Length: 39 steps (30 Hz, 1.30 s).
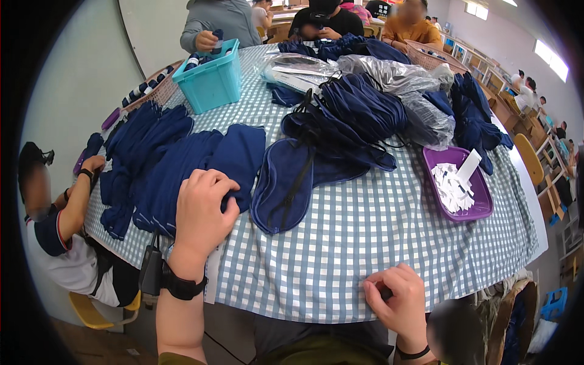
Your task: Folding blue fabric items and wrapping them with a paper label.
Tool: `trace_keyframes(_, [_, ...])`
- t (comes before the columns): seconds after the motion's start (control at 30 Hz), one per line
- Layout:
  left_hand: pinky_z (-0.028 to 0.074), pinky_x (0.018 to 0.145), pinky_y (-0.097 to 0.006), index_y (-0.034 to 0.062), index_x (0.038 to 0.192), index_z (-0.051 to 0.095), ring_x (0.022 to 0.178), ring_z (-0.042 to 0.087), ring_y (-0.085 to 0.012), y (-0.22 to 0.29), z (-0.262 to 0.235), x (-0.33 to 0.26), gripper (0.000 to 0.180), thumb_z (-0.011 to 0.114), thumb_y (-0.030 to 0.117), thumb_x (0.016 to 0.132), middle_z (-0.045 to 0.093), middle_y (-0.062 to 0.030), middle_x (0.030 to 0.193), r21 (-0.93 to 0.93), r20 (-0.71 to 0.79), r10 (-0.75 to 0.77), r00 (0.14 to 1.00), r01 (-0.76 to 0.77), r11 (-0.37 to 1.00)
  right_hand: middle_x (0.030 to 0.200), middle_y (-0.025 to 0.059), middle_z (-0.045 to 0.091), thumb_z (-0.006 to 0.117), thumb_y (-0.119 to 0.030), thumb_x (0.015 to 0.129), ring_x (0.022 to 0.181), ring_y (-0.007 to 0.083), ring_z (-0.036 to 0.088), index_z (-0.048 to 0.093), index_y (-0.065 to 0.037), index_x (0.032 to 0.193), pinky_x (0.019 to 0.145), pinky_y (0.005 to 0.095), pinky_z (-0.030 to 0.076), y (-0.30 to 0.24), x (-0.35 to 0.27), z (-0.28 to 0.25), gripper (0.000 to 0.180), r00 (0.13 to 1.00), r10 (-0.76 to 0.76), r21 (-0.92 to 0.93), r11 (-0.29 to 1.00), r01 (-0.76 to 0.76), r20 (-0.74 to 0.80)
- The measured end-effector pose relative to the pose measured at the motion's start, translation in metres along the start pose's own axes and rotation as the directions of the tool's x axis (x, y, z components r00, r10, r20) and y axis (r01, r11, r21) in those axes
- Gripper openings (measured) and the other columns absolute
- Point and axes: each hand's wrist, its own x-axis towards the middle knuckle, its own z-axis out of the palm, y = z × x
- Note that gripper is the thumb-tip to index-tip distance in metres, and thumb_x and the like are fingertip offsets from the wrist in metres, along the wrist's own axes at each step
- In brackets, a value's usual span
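My left hand lies on the right end of a row of overlapping navy cloth pieces, its fingers bent and its thumb close to the fingertips on the last piece. Resting on the tablecloth near the front edge, my right hand is loosely curled, and no object shows in it. Between and beyond my hands is a navy piece with rounded lobes and a black cord. Behind it sits a thick stack of similar navy pieces with black cords.
A checked tablecloth covers the table. At right stands a purple tray with white slips; clear plastic bags lie behind. A turquoise bin and a basket hold thread-like rolls. Co-workers sit at left and across.
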Motion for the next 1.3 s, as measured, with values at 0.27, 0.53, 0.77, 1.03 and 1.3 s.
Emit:
trace_keyframes(0.27, [0.051, 0.071, -0.036, -0.0021, 0.086, 0.063, 0.080, 0.064, -0.0320, 0.001, -0.018, 0.009, 0.003, 0.060, -0.003, 0.087, 0.066, -0.0141, 0.085, -0.304, -0.100, -0.199, 0.975, 0.161, 0.939, 0.055, -0.0007, 0.055, 0.074, -0.006, 0.077, 0.053, 0.0162, 0.048, 0.066, -0.009, 0.071, 0.055, 0.0303, 0.038, -0.001, 0.000, 0.000, 0.010, 1.000, 0.025, 0.042, 0.999, -0.025, -0.013])
trace_keyframes(0.53, [0.050, 0.084, -0.037, -0.0012, 0.085, 0.067, 0.095, 0.061, -0.0312, -0.009, -0.031, 0.001, 0.009, 0.065, -0.004, 0.077, 0.066, -0.0145, 0.103, -0.210, 0.183, 0.113, 0.977, -0.074, 0.975, 0.055, -0.0008, 0.055, 0.074, -0.007, 0.077, 0.053, 0.0158, 0.049, 0.066, -0.009, 0.071, 0.054, 0.0302, 0.038, 0.000, -0.001, -0.002, 0.010, 1.000, -0.001, 0.046, 0.999, 0.001, 0.000])
trace_keyframes(0.77, [0.051, 0.079, -0.037, 0.0002, 0.084, 0.072, 0.089, 0.063, -0.0300, -0.016, -0.027, 0.004, 0.015, 0.076, 0.009, 0.073, 0.069, -0.0136, 0.090, -0.140, 0.210, 0.094, 0.973, -0.066, 0.988, 0.056, -0.0009, 0.057, 0.075, -0.008, 0.077, 0.053, 0.0157, 0.051, 0.067, -0.009, 0.072, 0.055, 0.0297, 0.040, 0.001, -0.002, -0.002, 0.009, 1.000, 0.007, 0.071, 0.997, -0.007, 0.004])
trace_keyframes(1.03, [0.048, 0.068, -0.037, -0.0027, 0.082, 0.066, 0.075, 0.063, -0.0305, -0.011, -0.020, 0.014, 0.011, 0.070, 0.007, 0.082, 0.067, -0.0146, 0.078, -0.170, 0.048, 0.001, 0.999, 0.007, 0.985, 0.057, -0.0011, 0.058, 0.075, -0.008, 0.077, 0.053, 0.0154, 0.051, 0.068, -0.009, 0.073, 0.055, 0.0297, 0.040, 0.002, -0.002, 0.000, 0.008, 1.000, -0.005, 0.084, 0.996, 0.005, -0.001])
trace_keyframes(1.3, [0.047, 0.067, -0.039, 0.0002, 0.098, 0.059, 0.073, 0.061, -0.0316, -0.017, -0.014, 0.011, 0.014, 0.066, 0.007, 0.087, 0.063, -0.0144, 0.078, -0.062, 0.030, -0.111, 0.993, 0.113, 0.992, 0.058, -0.0008, 0.059, 0.075, -0.009, 0.077, 0.054, 0.0157, 0.049, 0.068, -0.009, 0.074, 0.054, 0.0301, 0.040, 0.004, -0.002, -0.003, 0.007, 1.000, -0.021, 0.083, 0.996, 0.020, 0.011])
